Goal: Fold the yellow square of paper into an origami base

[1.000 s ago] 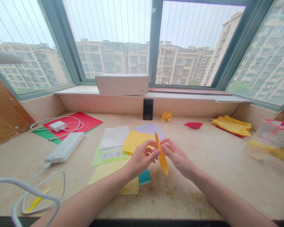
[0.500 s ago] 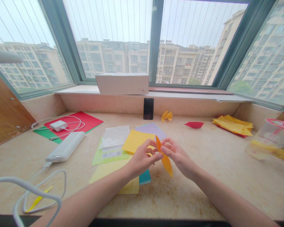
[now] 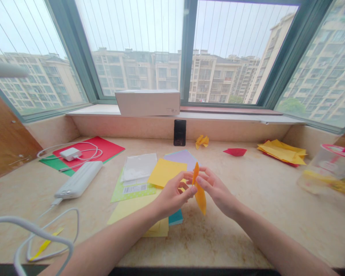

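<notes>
An orange piece of folded paper [image 3: 200, 198], long and narrow with pointed ends, is held upright between my two hands above the table. My left hand [image 3: 176, 191] pinches its left side near the middle with thumb and fingertips. From the other side, my right hand [image 3: 212, 186] grips it, thumb against the paper and fingers partly behind it. Below and left of my hands lie a yellow-orange sheet [image 3: 165, 172], a lilac sheet [image 3: 179, 157], pale yellow paper [image 3: 132, 211] and a blue stack [image 3: 176, 217], partly covered by my left arm.
A black phone [image 3: 179, 132] leans against the back ledge. Small folded yellow paper [image 3: 202, 142], a red folded piece [image 3: 235, 152] and a yellow paper pile [image 3: 283, 151] lie rightward. A clear plastic cup [image 3: 327, 168] stands far right. A white power bank [image 3: 79, 180] and cables lie left.
The orange paper has turned slightly in my fingers and stands more upright, its top tip shifted right and its lower tip left. Both hands keep hold of it in nearly the same place.
</notes>
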A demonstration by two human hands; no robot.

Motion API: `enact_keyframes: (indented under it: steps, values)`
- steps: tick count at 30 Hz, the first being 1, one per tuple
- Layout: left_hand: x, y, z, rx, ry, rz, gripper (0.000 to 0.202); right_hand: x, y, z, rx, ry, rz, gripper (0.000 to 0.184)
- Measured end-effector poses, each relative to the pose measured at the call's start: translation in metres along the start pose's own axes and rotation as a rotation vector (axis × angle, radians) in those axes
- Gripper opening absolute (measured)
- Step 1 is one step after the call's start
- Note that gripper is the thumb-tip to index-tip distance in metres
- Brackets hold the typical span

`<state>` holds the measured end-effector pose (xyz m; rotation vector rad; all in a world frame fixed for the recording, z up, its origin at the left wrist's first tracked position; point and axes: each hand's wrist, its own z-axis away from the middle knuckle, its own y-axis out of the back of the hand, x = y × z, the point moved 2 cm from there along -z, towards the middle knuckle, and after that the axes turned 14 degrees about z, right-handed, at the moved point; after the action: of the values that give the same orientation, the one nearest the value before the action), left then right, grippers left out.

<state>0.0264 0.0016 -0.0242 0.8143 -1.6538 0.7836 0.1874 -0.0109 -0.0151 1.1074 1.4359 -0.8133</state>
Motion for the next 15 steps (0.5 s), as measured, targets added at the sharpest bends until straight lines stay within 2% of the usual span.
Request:
enact_keyframes:
  steps: [6, 15]
  values:
    - [0.0009, -0.0023, 0.0023, -0.037, -0.036, -0.037, 0.049, 0.0009, 0.0005, -0.0015, 0.048, 0.027, 0.017, 0.041]
    - [-0.0028, 0.0012, 0.0008, 0.072, -0.087, -0.039, 0.036, 0.0073, 0.0031, -0.0018, 0.023, 0.094, -0.041, 0.035]
